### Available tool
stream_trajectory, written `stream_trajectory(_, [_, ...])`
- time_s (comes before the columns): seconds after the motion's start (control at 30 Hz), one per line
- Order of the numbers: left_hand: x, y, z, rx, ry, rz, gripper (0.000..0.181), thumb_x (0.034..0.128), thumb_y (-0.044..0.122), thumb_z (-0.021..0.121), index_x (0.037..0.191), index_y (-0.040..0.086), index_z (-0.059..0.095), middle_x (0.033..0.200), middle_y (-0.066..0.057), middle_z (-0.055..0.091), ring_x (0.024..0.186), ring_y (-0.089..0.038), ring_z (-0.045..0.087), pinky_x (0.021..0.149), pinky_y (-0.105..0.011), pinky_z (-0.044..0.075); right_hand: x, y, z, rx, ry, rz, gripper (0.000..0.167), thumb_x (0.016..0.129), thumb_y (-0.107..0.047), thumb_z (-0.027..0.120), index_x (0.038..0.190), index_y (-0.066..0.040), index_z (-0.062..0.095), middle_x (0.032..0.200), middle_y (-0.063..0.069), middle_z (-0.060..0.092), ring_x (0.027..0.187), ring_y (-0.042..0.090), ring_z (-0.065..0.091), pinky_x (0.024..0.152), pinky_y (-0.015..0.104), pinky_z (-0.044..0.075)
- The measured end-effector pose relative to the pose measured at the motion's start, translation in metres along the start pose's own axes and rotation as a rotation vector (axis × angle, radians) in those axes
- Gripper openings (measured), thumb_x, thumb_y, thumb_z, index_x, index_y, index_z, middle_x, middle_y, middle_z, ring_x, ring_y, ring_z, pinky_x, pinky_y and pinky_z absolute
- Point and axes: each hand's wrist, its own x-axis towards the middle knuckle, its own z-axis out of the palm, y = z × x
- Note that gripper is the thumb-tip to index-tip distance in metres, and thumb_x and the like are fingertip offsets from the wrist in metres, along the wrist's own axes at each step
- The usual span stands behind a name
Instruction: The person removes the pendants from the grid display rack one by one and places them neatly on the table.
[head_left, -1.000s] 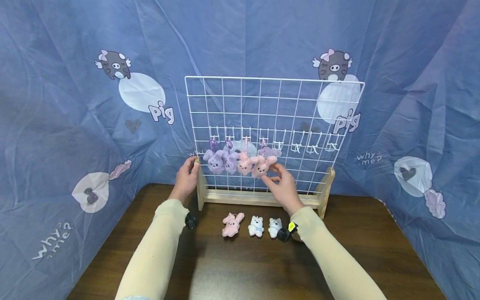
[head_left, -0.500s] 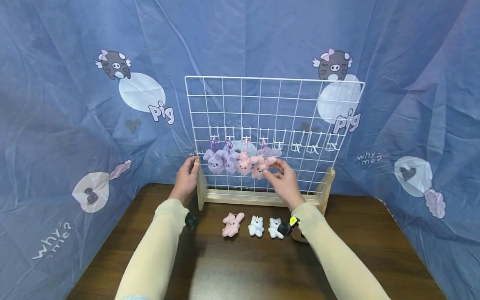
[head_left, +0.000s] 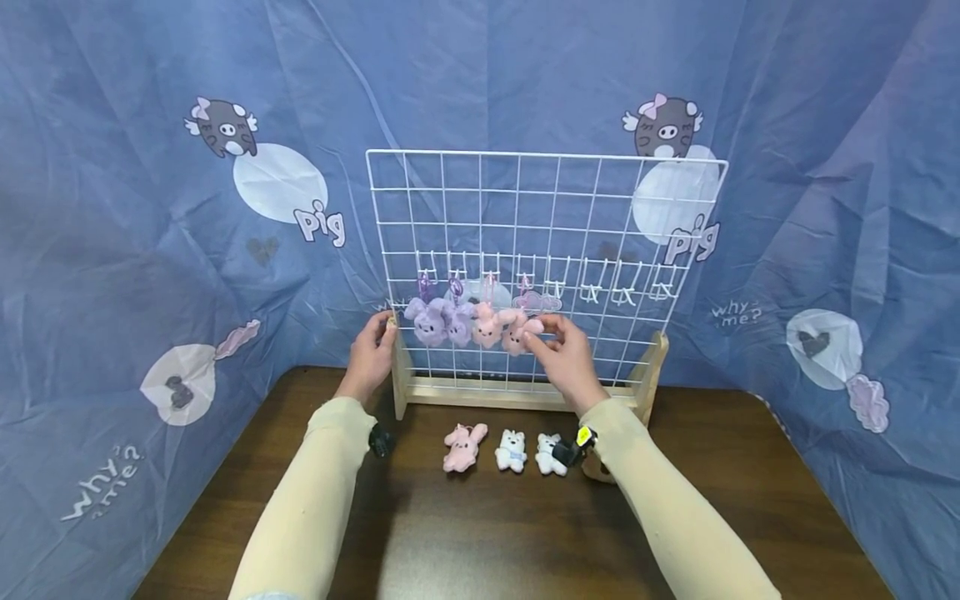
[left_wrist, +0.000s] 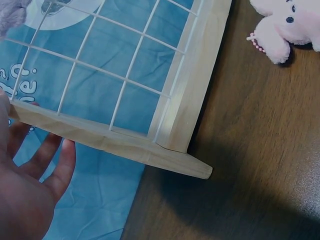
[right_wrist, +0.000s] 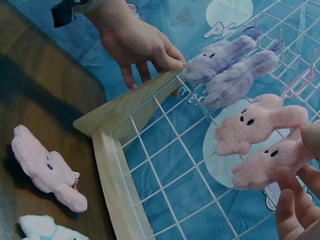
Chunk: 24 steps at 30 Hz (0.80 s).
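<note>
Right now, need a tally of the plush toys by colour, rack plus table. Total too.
Purple plush toys: 2, both on the grid rack
Pink plush toys: 3, two at the rack, one on the table
White plush toys: 2, both on the table
Total: 7

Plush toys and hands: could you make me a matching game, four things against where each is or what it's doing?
1 Left hand
2 Purple plush toys
3 Right hand
4 White plush toys

A lying on the table
B pinching a pink plush toy
C gripping the wooden upright
D hanging leftmost

Pairs: 1-C, 2-D, 3-B, 4-A
</note>
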Motion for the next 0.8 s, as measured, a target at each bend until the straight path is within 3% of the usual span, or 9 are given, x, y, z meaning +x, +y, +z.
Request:
stream_trajectory(0.13, [0.0002,0.0018,0.0002,0.001,0.0,-0.003,0.043,0.1148,0.029,0.044,0.155,0.014,0.046,0.158,-0.023,0.049,0.146,-0.04,0.047,0.116,-0.057,0.042,-0.0002,-0.0018,0.0009,0.001,0.009,-0.012,0.032,0.1,-0.017,0.074,0.128,-0.003,0.065,0.132,0.016,0.066,0.1,0.027,0.069,0.088,0.044,0.061])
stream_trajectory(0.33, [0.0002,0.0,0.001,0.001,0.005,0.0,0.043,0.1149,0.028,0.044,0.155,0.013,0.046,0.157,-0.023,0.049,0.145,-0.04,0.047,0.116,-0.056,0.042,0.0007,0.0019,0.0017,-0.016,0.028,-0.034,0.03,0.1,-0.014,0.073,0.126,-0.001,0.065,0.129,0.021,0.068,0.1,0.028,0.07,0.079,0.025,0.057])
stream_trajectory(0.47, [0.0008,-0.002,0.0015,0.002,0.018,0.028,0.042,0.1145,0.025,0.045,0.154,0.01,0.048,0.155,-0.024,0.052,0.143,-0.04,0.05,0.116,-0.055,0.043,0.0005,0.0028,0.0028,0.007,0.033,-0.048,0.028,0.101,-0.012,0.07,0.125,0.002,0.064,0.127,0.023,0.069,0.098,0.029,0.071,0.078,0.022,0.056])
stream_trajectory(0.8, [0.001,-0.0017,0.0008,0.004,0.011,0.023,0.043,0.1146,0.025,0.044,0.155,0.011,0.046,0.156,-0.023,0.051,0.144,-0.039,0.049,0.117,-0.055,0.042,-0.0024,0.0011,0.0022,0.047,0.059,-0.062,0.025,0.101,-0.008,0.068,0.122,0.003,0.059,0.118,0.026,0.073,0.087,0.012,0.068,0.074,0.019,0.054])
